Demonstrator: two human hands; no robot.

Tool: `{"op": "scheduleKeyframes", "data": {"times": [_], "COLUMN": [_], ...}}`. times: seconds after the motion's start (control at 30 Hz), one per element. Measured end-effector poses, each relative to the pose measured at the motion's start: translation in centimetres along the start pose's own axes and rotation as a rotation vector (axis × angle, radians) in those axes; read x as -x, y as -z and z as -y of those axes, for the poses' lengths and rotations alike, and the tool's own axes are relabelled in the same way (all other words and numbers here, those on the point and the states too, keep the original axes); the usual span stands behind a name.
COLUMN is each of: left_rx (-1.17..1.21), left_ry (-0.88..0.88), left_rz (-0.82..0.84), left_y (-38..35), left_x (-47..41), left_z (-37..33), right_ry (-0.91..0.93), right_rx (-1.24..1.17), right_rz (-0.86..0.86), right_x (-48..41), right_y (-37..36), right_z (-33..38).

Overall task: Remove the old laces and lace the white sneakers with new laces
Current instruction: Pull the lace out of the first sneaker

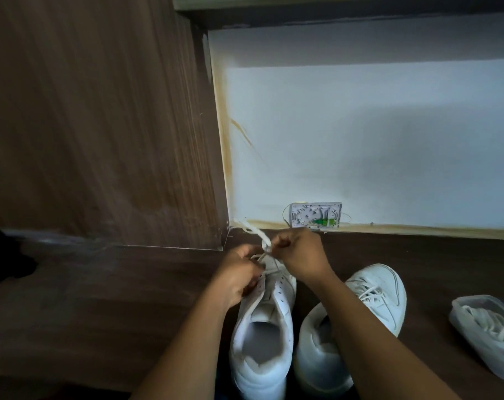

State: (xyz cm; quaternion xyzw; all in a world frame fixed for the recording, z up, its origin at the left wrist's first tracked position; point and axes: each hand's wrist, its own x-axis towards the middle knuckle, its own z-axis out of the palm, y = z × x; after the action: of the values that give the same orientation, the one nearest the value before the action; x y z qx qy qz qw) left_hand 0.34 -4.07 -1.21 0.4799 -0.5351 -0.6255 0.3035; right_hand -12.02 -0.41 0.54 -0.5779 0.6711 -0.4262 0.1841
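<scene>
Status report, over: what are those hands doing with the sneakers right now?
Right hand pinches lace; left hand grips sneaker at the front eyelets. Other sneaker laced, beside it. Tub of laces off to the side. Nothing in the way.

Head camera looks steeply down, close over the floor (pixel 101 298).

This looks like a room in a home, a corner at floor level. Dark wood-look flooring (pixel 101 298) fills the lower frame; a tall brown wood-grain furniture panel (pixel 95 125) rises at the upper left and meets a white painted wall (pixel 360 140) at the upper right. Yellowish stains (pixel 226 140) run along the wall's left and bottom edges, and a small uncovered cable box (pixel 314 215) with thin wires sits low at the centre. White sneakers (pixel 262 327) and a clear plastic tub (pixel 473 342) stand on the floor at bottom centre and right
</scene>
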Motion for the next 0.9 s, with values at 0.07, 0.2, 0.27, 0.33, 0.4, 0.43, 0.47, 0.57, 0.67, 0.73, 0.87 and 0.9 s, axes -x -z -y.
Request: {"op": "scheduleKeyframes", "data": {"times": [0.07, 0.2, 0.27, 0.33, 0.4, 0.43, 0.47, 0.57, 0.67, 0.73, 0.87, 0.9], "left_rx": [-0.082, -0.14, -0.08, 0.051, 0.192, 0.249, 0.285, 0.298, 0.177, 0.052, -0.117, -0.109], "left_ry": [-0.013, -0.119, -0.117, -0.083, -0.016, 0.027, 0.06, 0.06, 0.049, 0.056, -0.035, -0.052], "left_rz": [0.065, 0.043, -0.019, -0.078, -0.118, -0.132, -0.139, -0.116, -0.035, 0.044, -0.001, -0.023], "left_y": [-0.2, -1.6, -1.9, -1.8, -1.1, -0.8, -0.5, -0.4, -0.7, -1.1, -2.5, -2.7], "left_x": [0.4, 0.2, 0.2, 0.1, 0.0, 0.0, 0.0, -0.1, 0.3, 0.5, 0.1, 0.1], "left_z": [0.1, 0.1, -0.1, -0.4, -0.7, -0.8, -0.9, -0.7, -0.4, 0.1, 0.4, 0.4], "right_ry": [0.016, -0.039, -0.049, -0.056, -0.06, -0.056, -0.053, -0.027, -0.036, -0.056, -0.137, -0.147], "right_rx": [-0.252, -0.363, -0.358, -0.204, 0.238, 0.402, 0.469, 0.526, 0.303, -0.031, -0.491, -0.492], "right_rz": [-0.097, -0.082, -0.066, 0.015, 0.183, 0.251, 0.271, 0.21, 0.079, 0.019, 0.006, -0.008], "right_x": [0.0, 0.1, 0.2, 0.3, 0.3, 0.4, 0.5, 0.5, -0.1, -0.3, -0.1, -0.1], "right_y": [0.4, 0.2, 0.5, 1.2, 1.6, 1.5, 1.1, -0.2, -0.3, -0.1, -0.4, -0.3], "right_z": [1.0, 0.7, 0.5, 0.3, -0.1, -0.3, -0.4, -0.8, -1.0, -0.6, 0.0, -0.1]}}
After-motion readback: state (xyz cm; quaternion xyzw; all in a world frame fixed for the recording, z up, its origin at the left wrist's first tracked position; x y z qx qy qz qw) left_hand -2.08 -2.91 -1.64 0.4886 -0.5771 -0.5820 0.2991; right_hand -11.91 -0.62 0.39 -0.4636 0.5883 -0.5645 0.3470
